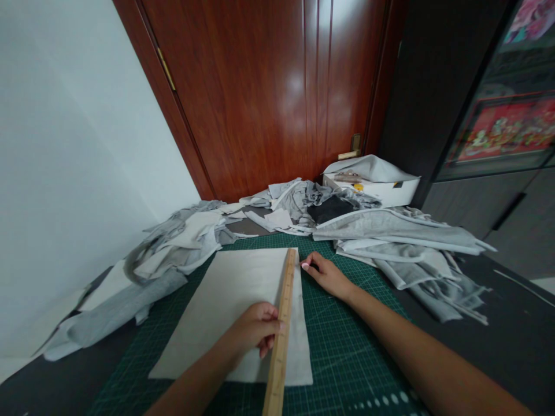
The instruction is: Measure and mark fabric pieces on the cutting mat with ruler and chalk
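Note:
A long wooden ruler (pixel 284 312) lies lengthwise near the right edge of a pale cloth piece (pixel 208 312). My left hand (pixel 260 329) grips the ruler around its middle, thumb on top and fingers at its left side. Close to the ruler's far end, my right hand (pixel 325 273) is closed in a pinch at the cloth's right edge. Whatever sits between those fingertips is too small to make out. Beneath the cloth spreads a green gridded cutting mat (pixel 347 341).
Grey and white fabric scraps (pixel 173 248) are heaped along the left and back. More folded grey fabric (pixel 407 242) lies at the right. Behind it stands a white box (pixel 385 192) with cloth over it. A brown door (pixel 260 86) rises beyond the table.

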The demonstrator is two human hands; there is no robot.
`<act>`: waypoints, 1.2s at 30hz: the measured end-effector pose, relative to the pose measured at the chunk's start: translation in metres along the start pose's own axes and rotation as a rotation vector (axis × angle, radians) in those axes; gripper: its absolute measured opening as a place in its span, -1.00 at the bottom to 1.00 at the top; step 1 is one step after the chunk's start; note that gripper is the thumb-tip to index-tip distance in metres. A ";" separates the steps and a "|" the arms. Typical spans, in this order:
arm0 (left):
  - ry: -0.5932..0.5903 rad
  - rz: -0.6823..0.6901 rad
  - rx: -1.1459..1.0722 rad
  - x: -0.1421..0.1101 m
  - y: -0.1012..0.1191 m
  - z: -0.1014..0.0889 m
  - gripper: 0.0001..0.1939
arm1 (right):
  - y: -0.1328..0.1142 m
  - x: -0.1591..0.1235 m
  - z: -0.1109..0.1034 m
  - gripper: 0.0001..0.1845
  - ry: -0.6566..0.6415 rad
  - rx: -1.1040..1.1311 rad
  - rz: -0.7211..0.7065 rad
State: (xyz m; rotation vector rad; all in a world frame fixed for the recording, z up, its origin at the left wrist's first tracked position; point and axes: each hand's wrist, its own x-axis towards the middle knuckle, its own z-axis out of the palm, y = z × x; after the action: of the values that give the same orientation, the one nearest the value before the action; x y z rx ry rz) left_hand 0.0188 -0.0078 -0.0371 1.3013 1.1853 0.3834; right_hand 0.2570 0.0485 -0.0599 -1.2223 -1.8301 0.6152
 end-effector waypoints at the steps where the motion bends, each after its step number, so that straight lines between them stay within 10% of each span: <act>1: -0.003 -0.007 0.002 0.001 0.000 0.000 -0.68 | 0.000 0.000 0.000 -0.85 0.000 0.003 -0.002; 13: 0.152 0.057 0.575 -0.012 0.016 0.003 -0.92 | -0.002 0.000 -0.002 -0.87 -0.006 0.001 0.009; 22: 0.269 0.830 1.099 -0.005 -0.006 -0.009 -0.54 | -0.002 0.000 -0.001 -0.87 -0.002 -0.017 -0.017; 36: 0.354 0.825 1.208 -0.004 -0.013 0.016 -0.50 | -0.001 0.000 -0.001 -0.88 0.002 -0.020 -0.012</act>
State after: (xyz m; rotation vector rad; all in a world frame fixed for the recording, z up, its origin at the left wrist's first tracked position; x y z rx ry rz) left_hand 0.0254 -0.0236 -0.0493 2.8964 1.1197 0.5111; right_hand 0.2576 0.0483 -0.0587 -1.2236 -1.8455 0.5898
